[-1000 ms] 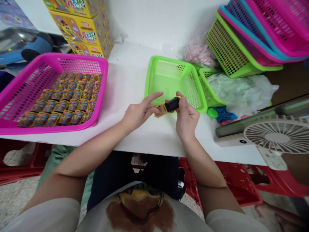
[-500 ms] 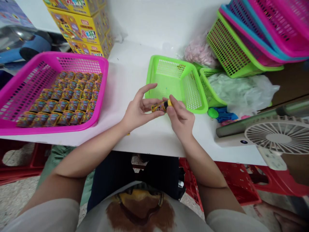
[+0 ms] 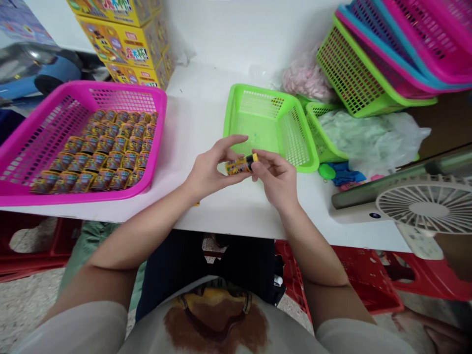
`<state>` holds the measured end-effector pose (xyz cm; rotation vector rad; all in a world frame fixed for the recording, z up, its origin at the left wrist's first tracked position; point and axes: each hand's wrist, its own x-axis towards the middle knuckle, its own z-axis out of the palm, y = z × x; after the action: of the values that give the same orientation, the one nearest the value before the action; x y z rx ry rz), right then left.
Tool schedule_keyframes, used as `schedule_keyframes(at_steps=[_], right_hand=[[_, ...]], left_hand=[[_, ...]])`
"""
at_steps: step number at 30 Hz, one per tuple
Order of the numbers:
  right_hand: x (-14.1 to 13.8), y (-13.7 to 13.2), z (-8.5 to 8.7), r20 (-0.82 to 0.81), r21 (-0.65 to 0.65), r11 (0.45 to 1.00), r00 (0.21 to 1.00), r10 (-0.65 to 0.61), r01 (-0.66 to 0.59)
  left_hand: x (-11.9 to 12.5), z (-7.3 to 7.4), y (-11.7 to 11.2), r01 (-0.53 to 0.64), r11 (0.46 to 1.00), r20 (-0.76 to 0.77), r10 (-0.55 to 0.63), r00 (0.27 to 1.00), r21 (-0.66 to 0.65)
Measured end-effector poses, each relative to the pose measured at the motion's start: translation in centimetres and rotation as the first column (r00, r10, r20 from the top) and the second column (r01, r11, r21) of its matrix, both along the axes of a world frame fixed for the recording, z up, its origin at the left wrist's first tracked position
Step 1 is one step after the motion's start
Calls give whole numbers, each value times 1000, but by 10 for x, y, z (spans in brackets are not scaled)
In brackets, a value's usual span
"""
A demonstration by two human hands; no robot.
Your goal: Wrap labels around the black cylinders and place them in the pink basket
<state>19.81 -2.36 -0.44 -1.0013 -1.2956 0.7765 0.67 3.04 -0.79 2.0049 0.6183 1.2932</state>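
Note:
Between my two hands, above the white table, is a small cylinder with a colourful printed wrap, a black band and a yellow end (image 3: pixel 238 165). My left hand (image 3: pixel 212 167) grips its printed end between thumb and fingers. At the black and yellow end, the fingertips of my right hand (image 3: pixel 275 174) are pinched around it. To the left, a pink basket (image 3: pixel 159 123) holds rows of small printed cups (image 3: pixel 98 161) with yellow rims. Just beyond my hands stands a green basket (image 3: pixel 271 130).
Yellow printed boxes (image 3: pixel 121 42) are stacked at the back left. Nested baskets (image 3: pixel 354 64) lean at the right, by bags of pink (image 3: pixel 306 81) and pale green pieces (image 3: pixel 354 130). A white fan (image 3: pixel 427 209) sits at the table's right edge. A small yellow piece (image 3: pixel 197 203) lies near my left wrist.
My left fingers have come closer around the printed cylinder. My right hand has turned slightly, its fingers still at the yellow end. The view has shifted a little.

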Motion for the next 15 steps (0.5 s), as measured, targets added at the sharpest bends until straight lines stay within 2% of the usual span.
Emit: schedule_keyframes(at_steps=[3, 5, 10, 15], right_hand=[[3, 2, 3, -59, -56, 994, 994, 90, -93], [6, 1, 6, 5, -36, 993, 993, 116, -116], [15, -3, 14, 297, 188, 980, 955, 10, -69], [19, -1, 10, 546, 314, 945, 832, -104, -88]], left_hand=[[-2, 4, 0, 74, 997, 3, -74, 997, -37], [-3, 7, 0, 115, 989, 10, -114, 993, -90], [-5, 9, 1, 136, 971, -5, -139, 990, -195], [0, 3, 5, 175, 950, 3, -180, 984, -260]])
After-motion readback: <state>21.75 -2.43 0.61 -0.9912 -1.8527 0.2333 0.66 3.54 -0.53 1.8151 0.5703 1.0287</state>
